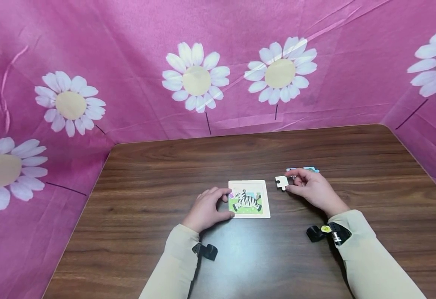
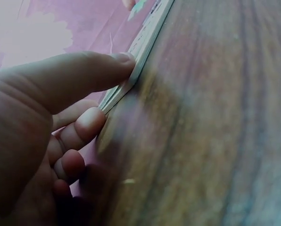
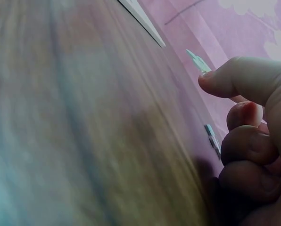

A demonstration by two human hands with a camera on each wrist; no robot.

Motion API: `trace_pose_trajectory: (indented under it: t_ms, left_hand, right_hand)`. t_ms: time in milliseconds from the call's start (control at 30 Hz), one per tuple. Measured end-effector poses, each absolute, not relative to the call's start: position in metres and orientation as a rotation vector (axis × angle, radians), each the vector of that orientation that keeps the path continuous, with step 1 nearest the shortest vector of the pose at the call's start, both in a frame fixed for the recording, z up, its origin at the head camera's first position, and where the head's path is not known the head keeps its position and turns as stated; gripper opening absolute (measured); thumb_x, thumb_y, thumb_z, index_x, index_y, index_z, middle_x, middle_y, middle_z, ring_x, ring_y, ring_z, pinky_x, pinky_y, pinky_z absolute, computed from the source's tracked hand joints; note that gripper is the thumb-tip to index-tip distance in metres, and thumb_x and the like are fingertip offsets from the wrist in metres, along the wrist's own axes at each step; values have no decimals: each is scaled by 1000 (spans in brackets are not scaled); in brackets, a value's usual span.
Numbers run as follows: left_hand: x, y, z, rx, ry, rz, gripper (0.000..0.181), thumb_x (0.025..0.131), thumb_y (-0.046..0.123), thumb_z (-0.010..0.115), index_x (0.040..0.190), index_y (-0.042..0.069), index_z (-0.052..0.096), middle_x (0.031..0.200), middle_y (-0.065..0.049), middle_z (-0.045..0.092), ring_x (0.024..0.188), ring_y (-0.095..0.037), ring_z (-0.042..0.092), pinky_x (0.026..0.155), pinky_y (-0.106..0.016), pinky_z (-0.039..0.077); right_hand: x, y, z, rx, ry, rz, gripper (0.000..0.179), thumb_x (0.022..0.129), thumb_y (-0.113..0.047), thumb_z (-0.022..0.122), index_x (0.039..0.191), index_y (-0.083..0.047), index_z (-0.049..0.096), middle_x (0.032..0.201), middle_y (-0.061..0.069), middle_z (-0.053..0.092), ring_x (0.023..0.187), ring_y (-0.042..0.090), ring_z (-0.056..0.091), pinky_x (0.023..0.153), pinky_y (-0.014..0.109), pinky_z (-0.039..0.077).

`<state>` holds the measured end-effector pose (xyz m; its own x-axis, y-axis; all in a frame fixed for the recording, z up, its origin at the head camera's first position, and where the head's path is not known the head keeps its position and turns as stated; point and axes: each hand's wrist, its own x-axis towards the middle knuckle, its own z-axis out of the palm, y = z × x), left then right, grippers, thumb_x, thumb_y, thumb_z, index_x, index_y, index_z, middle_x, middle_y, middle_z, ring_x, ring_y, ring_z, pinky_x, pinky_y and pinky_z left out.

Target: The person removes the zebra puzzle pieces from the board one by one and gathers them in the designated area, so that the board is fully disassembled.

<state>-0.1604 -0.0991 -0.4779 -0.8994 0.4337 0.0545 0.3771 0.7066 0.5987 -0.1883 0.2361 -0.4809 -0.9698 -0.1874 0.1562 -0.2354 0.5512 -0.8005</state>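
A square puzzle board [image 1: 268,199] with a pale frame and a zebra picture lies on the table. My left hand [image 1: 206,207] holds its left side, thumb at the near corner and index finger farther up the edge. In the left wrist view the thumb presses the edge of the board [image 2: 147,42], other fingers curled beside it. To the right of the board, my right hand [image 1: 315,191] pinches a puzzle piece [image 1: 281,182] between thumb and fingers, its plain pale face showing. The right wrist view has that piece [image 3: 197,61] edge-on above the table.
Blue puzzle pieces [image 1: 310,169] lie behind the right hand, partly hidden by it. The brown wooden table [image 1: 158,174] ends at a pink cloth [image 1: 135,62] with white daisies, hanging behind and at both sides. Each wrist wears a black camera strap.
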Motion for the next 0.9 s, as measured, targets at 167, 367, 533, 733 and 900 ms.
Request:
trace_pose_trajectory:
  t_ms: [167, 367, 533, 733, 900]
  left_hand:
    - [-160, -100, -478, 714, 2842, 936, 60, 75, 34, 86, 127, 13, 65, 95, 10, 58, 95, -12, 55, 91, -42, 44]
    - [-159, -99, -475, 749, 2872, 865, 60, 75, 37, 85, 126, 12, 66, 93, 10, 57, 93, -12, 55, 90, -39, 44]
    - [-159, -99, -474, 760, 2885, 826, 58, 75, 38, 84, 124, 13, 66, 93, 10, 56, 92, -12, 54, 89, -39, 45]
    - [-160, -99, -477, 747, 2872, 883, 59, 74, 37, 86, 124, 12, 66, 92, 10, 57, 92, -11, 55, 90, -39, 45]
    - [-162, -100, -478, 731, 2870, 895, 59, 73, 37, 87, 123, 13, 66, 91, 11, 57, 91, -10, 55, 89, -39, 45]
  right_hand:
    - [-188, 241, -480, 354, -2713, 1404, 31, 81, -5, 79, 111, -3, 70, 67, -4, 45, 57, 4, 39, 57, 24, 35]
    - [-189, 249, -481, 305, -2733, 1381, 30, 82, -6, 78, 111, -3, 69, 68, -3, 46, 58, 6, 41, 58, 24, 36]
    - [-189, 256, -481, 267, -2733, 1378, 30, 83, -8, 78, 111, -2, 69, 67, -3, 48, 57, 7, 42, 56, 26, 36]
    - [-191, 263, -480, 244, -2739, 1395, 31, 84, -9, 78, 112, -2, 68, 68, -3, 48, 58, 7, 42, 56, 26, 36]
    - [-191, 271, -477, 186, -2776, 1354, 31, 86, -13, 78, 114, -5, 68, 70, -1, 49, 59, 8, 43, 56, 26, 36]
